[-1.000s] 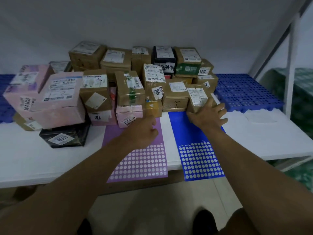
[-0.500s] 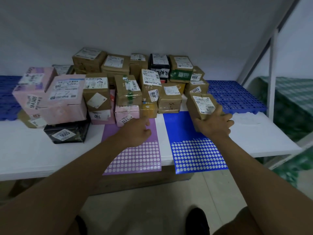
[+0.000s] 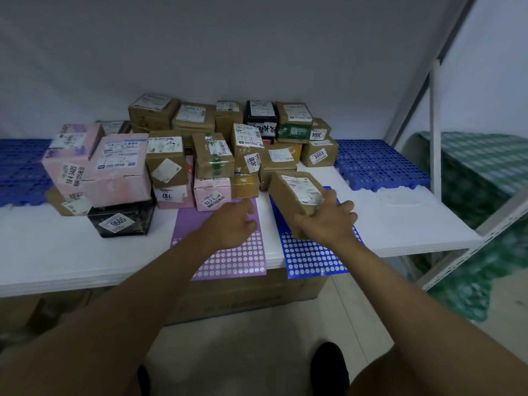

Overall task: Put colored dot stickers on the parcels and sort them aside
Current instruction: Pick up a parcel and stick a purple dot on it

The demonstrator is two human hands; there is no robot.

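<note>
At the near edge of the white table (image 3: 57, 252), around 6 o'clock in the view, two sticker sheets hang slightly over the rim: a purple sticker sheet (image 3: 228, 261) and, just to its 3 o'clock side, a blue sticker sheet (image 3: 311, 258), both showing rows of pale round dots. The left hand (image 3: 231, 224) rests above the purple sheet with its fingers loosely curled and nothing held in it; whether the fingertips touch the sheet cannot be told. The right hand (image 3: 328, 221) grips a brown cardboard parcel (image 3: 297, 192) from its near end, thumb on one side and fingers wrapped over the top by the white shipping label. That parcel sits tilted over the far part of the blue sheet, its far end pointing toward 11 o'clock.

Farther back, from 9 o'clock to 1 o'clock, the pile of parcels (image 3: 217, 155) stands packed together on the table. At its 9 o'clock side a black box (image 3: 120, 221) marked 9665 lies under a large pink box (image 3: 120, 172), with another pink box (image 3: 68, 158) marked 58-4-3405 beside it. A small pink box (image 3: 213, 192) touches the far end of the purple sheet. Brown cartons fill the middle and back rows, one tagged 3003 (image 3: 318, 154) at 1 o'clock.

Beyond the pile, blue plastic grids (image 3: 380, 164) lie at 2 o'clock and at 9 o'clock, against the pale wall (image 3: 257, 47). A metal rack post (image 3: 434, 124) rises at 3 o'clock.
</note>
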